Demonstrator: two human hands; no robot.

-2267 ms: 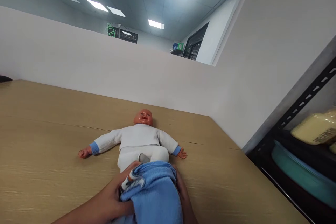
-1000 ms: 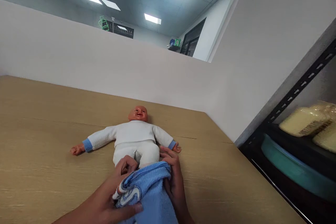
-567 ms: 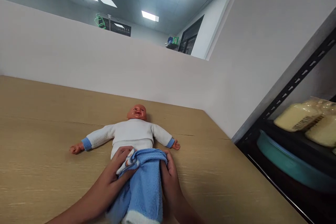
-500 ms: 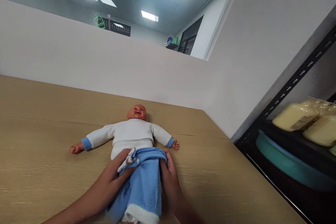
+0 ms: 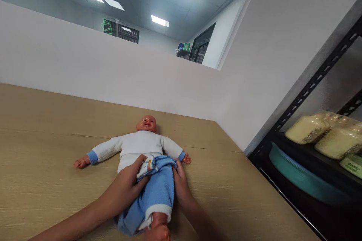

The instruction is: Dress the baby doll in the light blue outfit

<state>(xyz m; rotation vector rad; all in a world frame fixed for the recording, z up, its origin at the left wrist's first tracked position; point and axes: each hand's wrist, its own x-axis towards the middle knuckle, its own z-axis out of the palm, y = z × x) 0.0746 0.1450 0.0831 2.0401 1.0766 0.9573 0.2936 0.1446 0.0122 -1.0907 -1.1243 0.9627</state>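
Observation:
A baby doll [image 5: 146, 123] lies on its back on the wooden table, arms spread, in a white top [image 5: 141, 142] with blue cuffs. Blue pants [image 5: 160, 188] with white hems are bunched over its legs, and one bare foot [image 5: 158, 229] sticks out of a leg opening at the bottom. My left hand [image 5: 131, 179] grips the waistband on the left, where a white and orange patch shows. At the waistband's right edge, my right hand [image 5: 181, 182] is closed on the cloth, its fingertips partly hidden. The doll's other foot is out of sight.
The wooden table [image 5: 42, 150] meets a white wall [image 5: 98, 71] behind. On the right stands a dark shelf rack [image 5: 311, 86] with a teal basin [image 5: 299, 173] and several plastic-wrapped yellowish packs [image 5: 308, 128].
The pants have been drawn upward along the doll's leg, so a foot now shows well below the hem. Both hands keep hold of the waistband. The view has shifted slightly.

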